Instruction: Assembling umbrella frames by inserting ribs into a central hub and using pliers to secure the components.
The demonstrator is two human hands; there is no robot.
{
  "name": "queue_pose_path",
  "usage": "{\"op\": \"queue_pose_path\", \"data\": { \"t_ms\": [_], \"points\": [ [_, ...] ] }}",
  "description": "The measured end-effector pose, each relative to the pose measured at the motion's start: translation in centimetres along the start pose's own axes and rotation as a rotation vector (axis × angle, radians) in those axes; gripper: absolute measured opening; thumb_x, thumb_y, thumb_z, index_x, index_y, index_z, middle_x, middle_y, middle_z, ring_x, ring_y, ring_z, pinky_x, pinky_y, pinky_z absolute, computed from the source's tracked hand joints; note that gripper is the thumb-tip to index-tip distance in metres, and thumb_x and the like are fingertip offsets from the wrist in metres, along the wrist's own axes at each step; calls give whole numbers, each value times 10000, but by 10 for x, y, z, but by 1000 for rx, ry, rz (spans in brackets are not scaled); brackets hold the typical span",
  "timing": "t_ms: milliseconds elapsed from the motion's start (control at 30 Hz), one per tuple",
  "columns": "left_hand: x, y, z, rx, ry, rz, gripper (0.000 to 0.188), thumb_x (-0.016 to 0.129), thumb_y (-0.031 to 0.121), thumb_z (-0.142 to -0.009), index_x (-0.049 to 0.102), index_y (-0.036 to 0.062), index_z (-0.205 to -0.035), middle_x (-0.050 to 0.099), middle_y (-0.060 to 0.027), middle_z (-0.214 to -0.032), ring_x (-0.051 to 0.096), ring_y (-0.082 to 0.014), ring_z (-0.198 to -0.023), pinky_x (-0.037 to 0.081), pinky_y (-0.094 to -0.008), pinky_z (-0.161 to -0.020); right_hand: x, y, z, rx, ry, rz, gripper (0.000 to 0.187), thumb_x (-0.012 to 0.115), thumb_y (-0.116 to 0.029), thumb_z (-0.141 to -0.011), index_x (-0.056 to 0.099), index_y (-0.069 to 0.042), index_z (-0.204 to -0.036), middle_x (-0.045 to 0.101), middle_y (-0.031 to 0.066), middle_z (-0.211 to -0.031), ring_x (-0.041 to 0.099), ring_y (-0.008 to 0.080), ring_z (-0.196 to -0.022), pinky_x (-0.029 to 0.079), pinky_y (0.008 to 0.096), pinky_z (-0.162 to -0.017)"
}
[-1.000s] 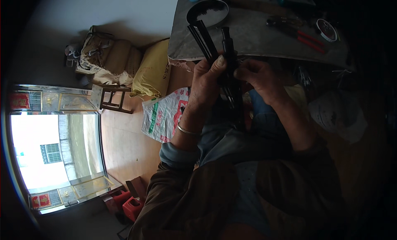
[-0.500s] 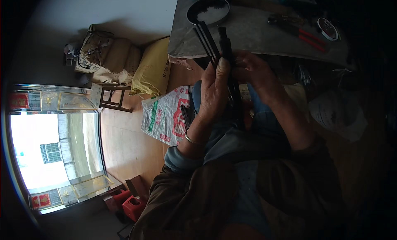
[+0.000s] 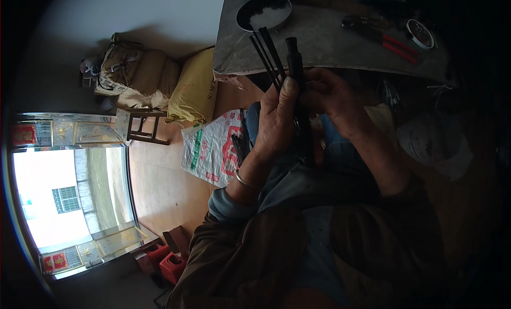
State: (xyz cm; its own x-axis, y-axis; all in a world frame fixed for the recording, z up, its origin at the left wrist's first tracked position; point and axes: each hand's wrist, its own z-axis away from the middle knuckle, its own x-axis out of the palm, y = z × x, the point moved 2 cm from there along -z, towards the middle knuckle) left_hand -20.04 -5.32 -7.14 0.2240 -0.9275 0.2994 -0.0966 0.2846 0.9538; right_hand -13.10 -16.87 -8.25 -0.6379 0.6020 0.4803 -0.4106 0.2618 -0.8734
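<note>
Over our lap, just short of the grey worktop [image 3: 330,43], we've got both hands up around a bundle of thin black strips [image 3: 269,53]. Our left hand [image 3: 277,122] is wrapped shut on the bundle, thumb pressed high along it, and the strips fan out of that grip toward the worktop's near edge. Right beside them stands a thicker dark rod [image 3: 294,61], running the same way, its lower length dropping between our hands toward the lap. Our right hand [image 3: 332,99] is curled in against the rod from the other side, fingers bent around it; the light is poor there, but it reads as closed on the rod rather than slack.

Now the relation that counts: strips and rod lie nearly parallel, long axes pointing away from us and slightly left, tips up past the worktop edge, tails down toward our knees. Both grips sit near the middle of those lengths, the left hand a touch higher and nearer the free tips.

Beyond the tips, a shallow dark dish [image 3: 263,12] rests on the worktop, and well off to the right lie red-handled pliers [image 3: 391,40] and a small roll of tape [image 3: 419,33]. Down by our left knee a printed white sack [image 3: 210,149] lies on the floor, with a yellow sack [image 3: 194,88] against the wall.
</note>
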Motion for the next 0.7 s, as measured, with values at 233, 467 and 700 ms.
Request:
{"op": "queue_pose_path", "data": {
  "t_ms": [233, 467, 700],
  "points": [
    [-4, -16, -16, 91, 167, -160, 378, 402, 357, -1014, 584, 33, -1080, 630, -25, -884, 584, -82, -785, 469, -205, -664, 4, 22, -14, -175, 168, 106, 359, 656, -111, -867, 513, -32, -1186, 607, 39, -995, 584, 83, -828, 495, 216, -671],
    [2, -10, -11, 168, 269, -107, 314, 404, 302, -1021, 541, 29, -1097, 592, -10, -835, 531, -56, -716, 437, -202, -601, -4, -4, -13, -556, 222, 795, 267, 664, -180, -875, 580, -6, -1059, 611, 52, -931, 594, 97, -796, 502, 237, -650],
    [8, -9, -10, 203, 251, -132, 243, 401, 274, -1023, 501, 56, -986, 478, 37, -687, 398, -28, -569, 332, -196, -486, -3, 13, -8, -240, 220, 273, 130, 620, -133, -896, 589, -13, -934, 612, 49, -784, 600, 91, -722, 492, 222, -673]
  ]
}}
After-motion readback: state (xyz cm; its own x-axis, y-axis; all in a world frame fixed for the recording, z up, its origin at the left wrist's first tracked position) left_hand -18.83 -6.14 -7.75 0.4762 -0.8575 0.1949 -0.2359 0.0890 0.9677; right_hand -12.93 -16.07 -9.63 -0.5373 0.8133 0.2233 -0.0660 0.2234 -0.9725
